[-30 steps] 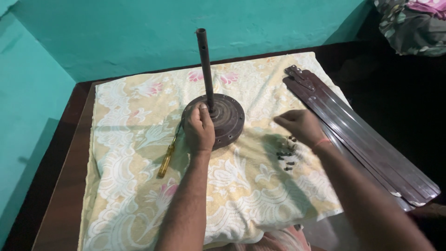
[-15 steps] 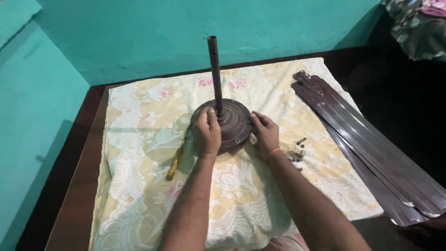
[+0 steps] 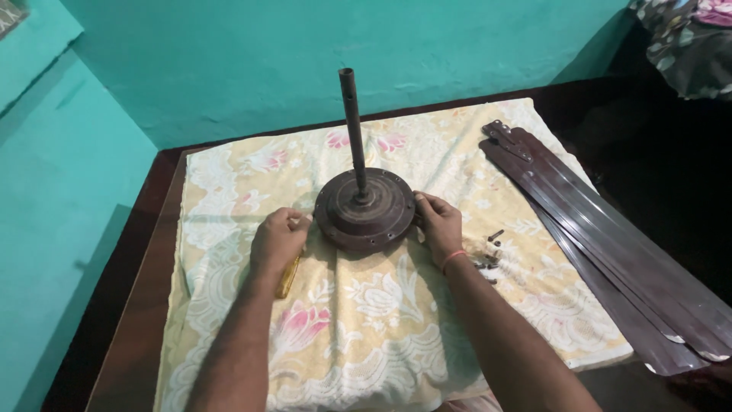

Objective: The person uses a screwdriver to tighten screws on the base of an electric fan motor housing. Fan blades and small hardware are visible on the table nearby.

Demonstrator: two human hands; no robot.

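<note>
A round brown fan motor sits near the middle of a flowered yellow cloth spread over a dark desk. A thin metal rod stands upright from the motor's centre.

The right hand rests against the right rim of the motor, fingers curled onto its edge, so its grip is closed lightly on the motor housing. A thin orange band circles that wrist.

The left hand lies on the cloth just left of the motor, apart from its rim, with the fingers curled over a yellow-handled screwdriver. The handle's end shows below the palm; whether the fingers actually clasp the tool or only cover it cannot be told.

A small heap of dark screws lies on the cloth just right of the right wrist. Long brown fan blades are stacked along the right side of the desk, partly overlapping the cloth's edge. A turquoise wall stands behind.
</note>
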